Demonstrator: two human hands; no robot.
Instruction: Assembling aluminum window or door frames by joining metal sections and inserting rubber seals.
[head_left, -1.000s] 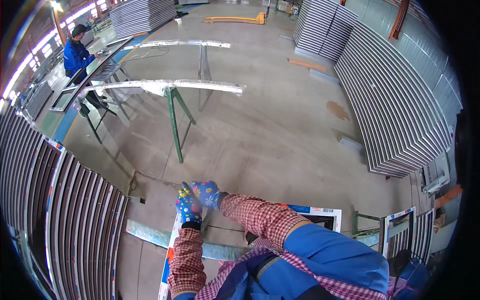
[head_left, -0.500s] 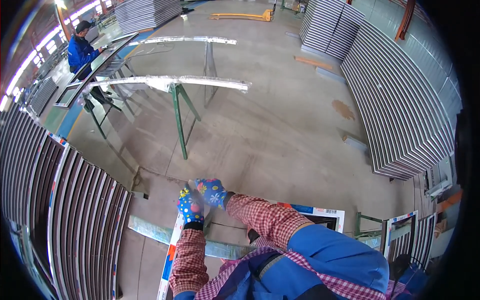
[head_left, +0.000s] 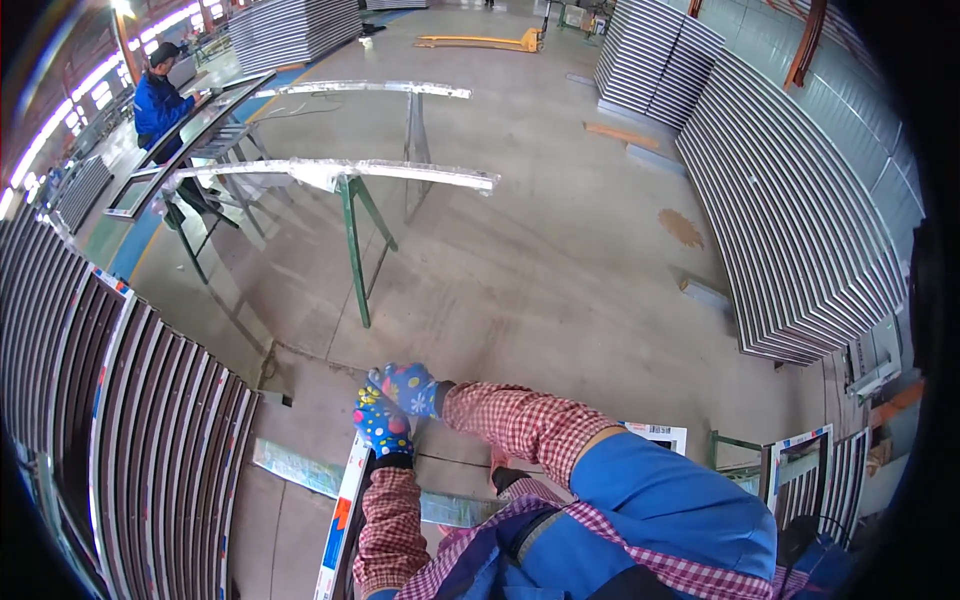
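Note:
Both my hands wear blue gloves with coloured dots. My left hand (head_left: 381, 424) and my right hand (head_left: 410, 387) are close together, gripping the top end of a long white frame profile (head_left: 338, 520) that runs down toward the lower edge of the picture. My checked sleeves and blue vest fill the lower middle. The fingers are closed around the profile's end.
Racks of stacked frames stand at the left (head_left: 150, 440) and at the right (head_left: 800, 240). Green metal trestles (head_left: 352, 230) carry long wrapped profiles ahead. A person in blue (head_left: 160, 100) works at a bench far left. A yellow pallet truck (head_left: 480, 42) lies far back.
My view has shifted slightly; both hands stay together on the profile's end, a little lower and nearer to me than before.

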